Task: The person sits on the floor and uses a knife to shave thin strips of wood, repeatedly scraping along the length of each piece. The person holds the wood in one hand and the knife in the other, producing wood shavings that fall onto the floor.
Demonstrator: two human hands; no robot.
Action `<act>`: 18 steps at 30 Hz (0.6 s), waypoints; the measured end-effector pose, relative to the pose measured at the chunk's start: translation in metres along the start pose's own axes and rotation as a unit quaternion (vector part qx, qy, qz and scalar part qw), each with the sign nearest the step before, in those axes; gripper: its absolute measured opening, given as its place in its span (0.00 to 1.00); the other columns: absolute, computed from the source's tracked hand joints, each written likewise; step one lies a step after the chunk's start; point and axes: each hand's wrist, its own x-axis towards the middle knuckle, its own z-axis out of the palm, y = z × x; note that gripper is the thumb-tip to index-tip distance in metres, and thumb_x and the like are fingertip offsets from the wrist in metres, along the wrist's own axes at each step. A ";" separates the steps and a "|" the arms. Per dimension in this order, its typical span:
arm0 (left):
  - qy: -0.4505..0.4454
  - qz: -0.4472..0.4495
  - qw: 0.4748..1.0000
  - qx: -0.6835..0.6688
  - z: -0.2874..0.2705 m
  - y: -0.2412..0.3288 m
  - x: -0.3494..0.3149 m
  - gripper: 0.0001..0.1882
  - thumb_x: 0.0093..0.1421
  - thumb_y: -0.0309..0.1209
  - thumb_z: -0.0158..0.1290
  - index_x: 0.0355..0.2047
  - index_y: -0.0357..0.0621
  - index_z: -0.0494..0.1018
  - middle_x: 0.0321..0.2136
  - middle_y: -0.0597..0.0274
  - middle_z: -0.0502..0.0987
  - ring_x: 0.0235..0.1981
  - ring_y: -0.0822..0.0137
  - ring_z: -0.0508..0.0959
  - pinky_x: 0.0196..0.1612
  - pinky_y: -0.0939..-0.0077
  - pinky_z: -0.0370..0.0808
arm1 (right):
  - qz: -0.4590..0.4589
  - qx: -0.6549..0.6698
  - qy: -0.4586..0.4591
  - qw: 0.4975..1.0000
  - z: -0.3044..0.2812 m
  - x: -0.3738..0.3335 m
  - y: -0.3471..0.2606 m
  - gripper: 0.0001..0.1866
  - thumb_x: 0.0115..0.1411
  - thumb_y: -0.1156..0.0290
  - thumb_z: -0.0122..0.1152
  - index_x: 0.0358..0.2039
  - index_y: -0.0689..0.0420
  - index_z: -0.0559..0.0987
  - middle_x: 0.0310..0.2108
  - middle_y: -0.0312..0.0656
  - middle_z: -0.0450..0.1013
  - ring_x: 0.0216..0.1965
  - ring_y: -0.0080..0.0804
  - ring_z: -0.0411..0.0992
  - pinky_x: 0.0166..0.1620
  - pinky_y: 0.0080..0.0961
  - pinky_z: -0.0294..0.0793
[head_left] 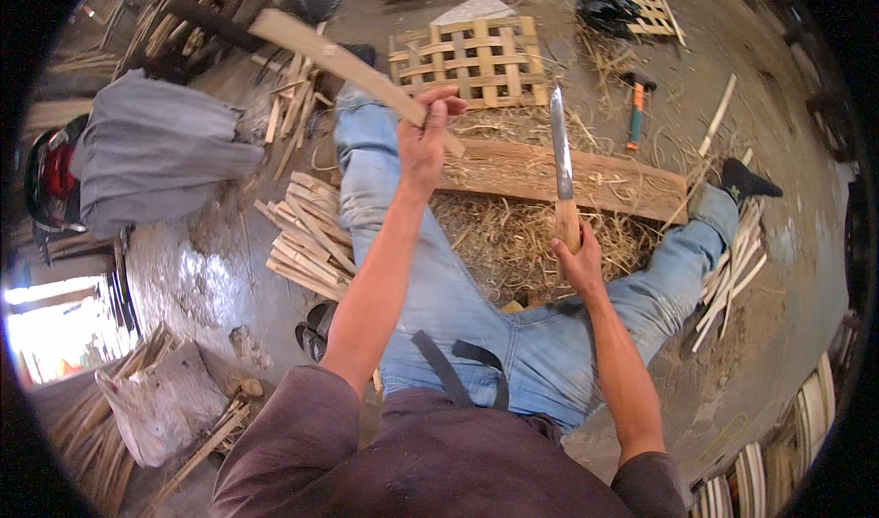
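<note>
A flat bamboo strip (339, 61) slants from the upper left into my left hand (425, 143), which is closed around it near its lower end. My right hand (580, 257) is wrapped round the wooden handle of a knife (562, 152), its long blade pointing up and away from me. Strip and blade are apart. Beyond both hands a thick wooden plank (623, 184) lies across between my spread legs, with curled shavings (513, 243) on and in front of it.
Past the plank lies a woven slat panel (472, 60); a hammer (635, 111) with an orange and green handle is to its right. Split strips lie in a pile (307, 234) beside my left leg and another pile (735, 271) by my right. A grey cloth (160, 152) drapes at left.
</note>
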 end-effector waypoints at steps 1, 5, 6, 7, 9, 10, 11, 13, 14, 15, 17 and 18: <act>-0.022 -0.031 0.999 0.002 0.013 -0.019 0.002 0.12 0.68 0.31 0.48 0.47 0.37 0.73 0.38 0.58 0.78 0.40 0.69 0.77 0.48 0.74 0.73 | 0.019 0.006 0.013 1.000 -0.003 0.002 -0.003 0.26 0.51 0.64 0.67 0.47 0.62 0.70 0.36 0.49 0.74 0.36 0.39 0.74 0.41 0.34 0.73; -0.058 -0.068 0.996 0.014 0.027 -0.069 -0.011 0.12 0.65 0.28 0.50 0.47 0.36 0.73 0.41 0.58 0.78 0.43 0.69 0.77 0.50 0.74 0.72 | 0.021 0.063 0.057 0.996 -0.010 0.005 -0.005 0.27 0.51 0.64 0.69 0.48 0.63 0.71 0.36 0.48 0.75 0.36 0.34 0.73 0.41 0.31 0.73; -0.034 -0.071 0.997 -0.003 0.030 -0.065 -0.017 0.12 0.64 0.25 0.52 0.47 0.36 0.72 0.41 0.60 0.78 0.43 0.70 0.76 0.52 0.74 0.71 | 0.024 0.070 0.051 0.996 -0.013 0.006 -0.001 0.29 0.50 0.65 0.69 0.50 0.63 0.70 0.37 0.48 0.75 0.37 0.33 0.73 0.42 0.30 0.73; -0.027 -0.073 0.997 -0.011 0.033 -0.060 -0.022 0.13 0.63 0.26 0.52 0.48 0.36 0.72 0.40 0.60 0.78 0.43 0.71 0.76 0.52 0.74 0.71 | 0.030 0.074 0.054 0.995 -0.018 0.005 -0.001 0.29 0.50 0.64 0.69 0.50 0.63 0.70 0.37 0.48 0.74 0.38 0.33 0.73 0.43 0.30 0.73; -0.005 -0.070 0.997 -0.014 0.029 -0.045 -0.022 0.15 0.62 0.26 0.54 0.49 0.37 0.71 0.40 0.61 0.77 0.43 0.71 0.75 0.52 0.75 0.70 | 0.032 0.088 0.049 0.994 -0.021 0.006 -0.005 0.30 0.50 0.64 0.69 0.51 0.63 0.69 0.39 0.48 0.74 0.39 0.33 0.73 0.44 0.30 0.72; -0.004 -0.056 0.998 -0.005 0.024 -0.040 -0.020 0.16 0.62 0.26 0.54 0.50 0.37 0.70 0.39 0.61 0.77 0.43 0.71 0.75 0.51 0.75 0.70 | 0.014 0.100 0.058 0.993 -0.018 0.007 -0.002 0.30 0.50 0.65 0.68 0.52 0.62 0.69 0.40 0.47 0.74 0.41 0.34 0.73 0.46 0.30 0.72; -0.002 -0.041 0.999 0.003 0.018 -0.035 -0.018 0.17 0.62 0.27 0.54 0.51 0.38 0.69 0.39 0.61 0.77 0.42 0.72 0.75 0.51 0.75 0.70 | 0.034 0.097 0.025 0.994 -0.016 0.010 -0.001 0.30 0.50 0.65 0.67 0.52 0.61 0.69 0.41 0.47 0.74 0.42 0.34 0.73 0.46 0.31 0.72; 0.006 -0.027 1.000 -0.006 0.010 -0.021 -0.012 0.20 0.62 0.28 0.55 0.53 0.38 0.67 0.38 0.61 0.76 0.42 0.71 0.74 0.51 0.75 0.70 | 0.068 0.091 -0.043 0.993 -0.015 0.017 0.001 0.30 0.49 0.66 0.65 0.52 0.61 0.69 0.41 0.46 0.74 0.42 0.35 0.73 0.47 0.31 0.72; 0.011 -0.029 0.999 -0.024 0.007 -0.013 -0.009 0.20 0.61 0.28 0.55 0.53 0.39 0.66 0.38 0.61 0.76 0.42 0.71 0.74 0.51 0.75 0.70 | 0.071 0.085 -0.065 0.992 -0.013 0.017 0.005 0.31 0.48 0.68 0.63 0.53 0.61 0.68 0.41 0.48 0.73 0.42 0.38 0.73 0.47 0.32 0.71; 0.016 -0.032 0.999 -0.040 0.003 -0.003 -0.007 0.21 0.61 0.28 0.55 0.54 0.39 0.65 0.38 0.61 0.76 0.42 0.71 0.74 0.50 0.74 0.69 | 0.052 0.081 -0.066 0.993 -0.008 0.014 0.000 0.31 0.48 0.68 0.62 0.53 0.61 0.68 0.41 0.49 0.73 0.42 0.39 0.73 0.47 0.33 0.71; 0.031 -0.021 0.997 -0.073 0.001 0.012 -0.006 0.22 0.62 0.33 0.54 0.55 0.41 0.65 0.38 0.60 0.76 0.43 0.70 0.75 0.50 0.74 0.69 | 0.021 0.064 -0.058 0.996 -0.014 0.004 -0.018 0.32 0.47 0.67 0.62 0.54 0.61 0.68 0.41 0.51 0.73 0.43 0.42 0.73 0.48 0.33 0.71; 0.042 -0.016 0.995 -0.084 0.000 0.021 -0.005 0.22 0.62 0.34 0.54 0.55 0.42 0.65 0.38 0.60 0.76 0.43 0.69 0.75 0.50 0.74 0.69 | 0.038 0.057 -0.080 0.994 -0.018 0.001 -0.024 0.32 0.48 0.65 0.62 0.54 0.61 0.67 0.42 0.52 0.73 0.44 0.44 0.73 0.48 0.34 0.71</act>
